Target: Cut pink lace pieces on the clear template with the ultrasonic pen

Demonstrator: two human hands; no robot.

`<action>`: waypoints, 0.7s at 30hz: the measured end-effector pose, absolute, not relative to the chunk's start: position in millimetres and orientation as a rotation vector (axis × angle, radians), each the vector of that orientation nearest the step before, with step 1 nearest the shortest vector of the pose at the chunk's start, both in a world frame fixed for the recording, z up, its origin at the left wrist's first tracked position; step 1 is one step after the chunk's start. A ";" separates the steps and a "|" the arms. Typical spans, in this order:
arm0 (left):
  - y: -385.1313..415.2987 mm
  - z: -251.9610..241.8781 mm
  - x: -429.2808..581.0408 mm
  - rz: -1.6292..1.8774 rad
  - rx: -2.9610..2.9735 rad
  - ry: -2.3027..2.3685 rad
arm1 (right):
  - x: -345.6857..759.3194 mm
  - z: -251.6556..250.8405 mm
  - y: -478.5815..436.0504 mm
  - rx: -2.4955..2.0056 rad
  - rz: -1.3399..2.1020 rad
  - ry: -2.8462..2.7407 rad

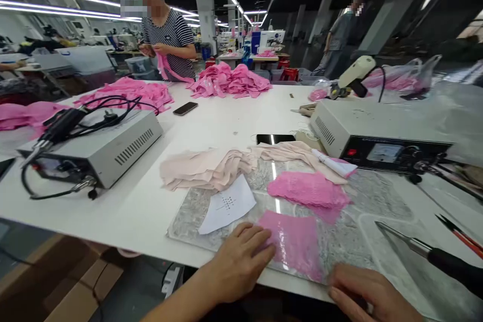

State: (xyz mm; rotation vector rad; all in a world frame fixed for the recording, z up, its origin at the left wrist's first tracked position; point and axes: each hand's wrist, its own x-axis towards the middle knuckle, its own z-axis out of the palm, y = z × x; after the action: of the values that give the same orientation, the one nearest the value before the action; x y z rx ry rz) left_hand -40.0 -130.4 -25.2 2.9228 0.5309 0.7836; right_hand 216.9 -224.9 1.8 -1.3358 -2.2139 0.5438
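Observation:
My left hand point(246, 256) lies palm down on the left edge of a pink fabric piece point(296, 241) that sits under a shiny clear layer on a grey marbled board point(184, 216). Its fingers are slightly bent and hold nothing. Past the lower right corner of that piece, at the board's front edge, my right hand point(364, 292) has its fingers curled together; what is in them, if anything, is hidden. Behind them lie a stack of pink lace-like pieces point(309, 191), a white paper pattern with dots point(229, 205) and pale peach fabric strips point(207, 166).
A black-handled pointed tool point(430, 251) and red-handled tweezers point(462, 236) lie at right. Two grey machine boxes point(124, 146) with cables flank the board. Phones point(185, 108) and pink fabric heaps point(230, 80) are farther back. A person in a striped shirt point(169, 35) handles pink fabric across the table.

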 end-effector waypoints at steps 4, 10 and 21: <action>-122.6 -26.9 -33.2 0.721 2.988 0.514 | 223.0 -10.2 -218.0 -1.348 0.117 -2.218; -115.9 -31.9 -47.6 0.559 3.082 0.649 | 228.7 -27.8 -183.0 -1.269 0.146 -2.156; -115.5 -7.5 -36.2 0.756 2.854 0.710 | 210.3 -25.4 -64.2 -1.562 0.607 -2.128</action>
State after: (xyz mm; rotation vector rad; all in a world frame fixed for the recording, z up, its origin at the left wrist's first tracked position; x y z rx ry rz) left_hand -36.2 -115.5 -7.5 2.8539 0.7104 0.7559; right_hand 210.3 -64.2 -25.4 -1.5620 -2.1277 0.6071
